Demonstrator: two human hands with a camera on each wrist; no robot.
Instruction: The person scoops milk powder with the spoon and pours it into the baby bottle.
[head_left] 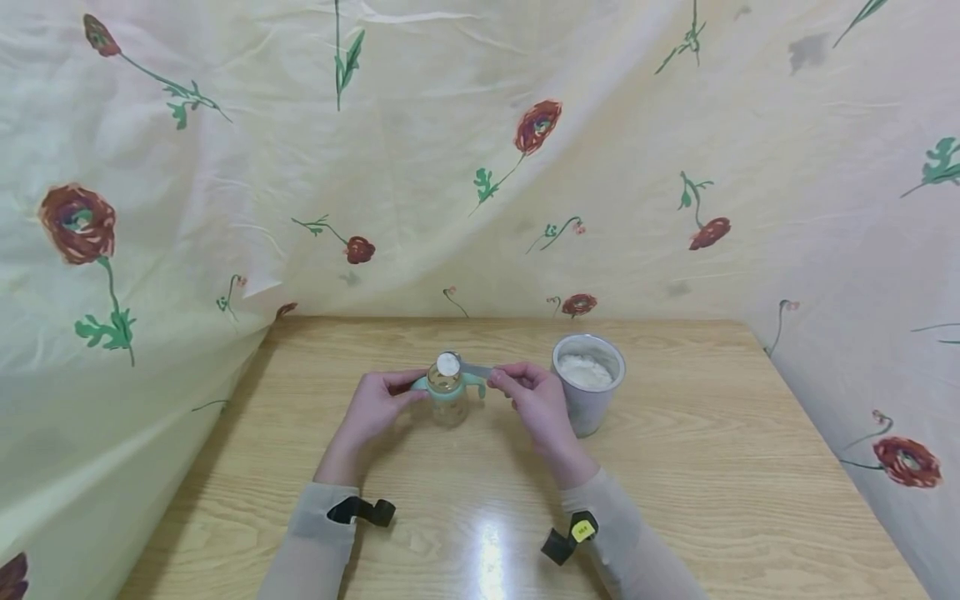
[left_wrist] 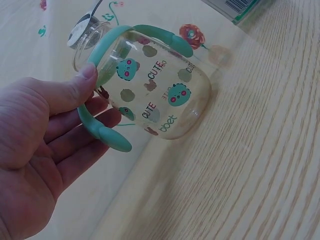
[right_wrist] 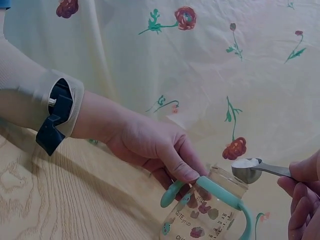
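A clear baby bottle (left_wrist: pixel 160 95) with cartoon prints and green handles stands on the table, its mouth uncovered. My left hand (head_left: pixel 378 406) holds one of the handles (left_wrist: pixel 114 139) between thumb and fingers. Over the bottle's mouth is a metal measuring spoon (right_wrist: pixel 246 171), its bowl filled with white powder (right_wrist: pixel 245 163). My right hand (head_left: pixel 534 400) pinches the spoon by its handle, coming in from the right. In the right wrist view the spoon bowl is at the bottle's rim; whether they touch I cannot tell.
A grey tub (head_left: pixel 588 408) of white powder stands open-topped just right of my right hand. Flower-printed cloth (head_left: pixel 420 167) hangs behind and beside the wooden table (head_left: pixel 720 467). Part of a barcode label (left_wrist: pixel 237 6) shows at the left wrist view's top edge.
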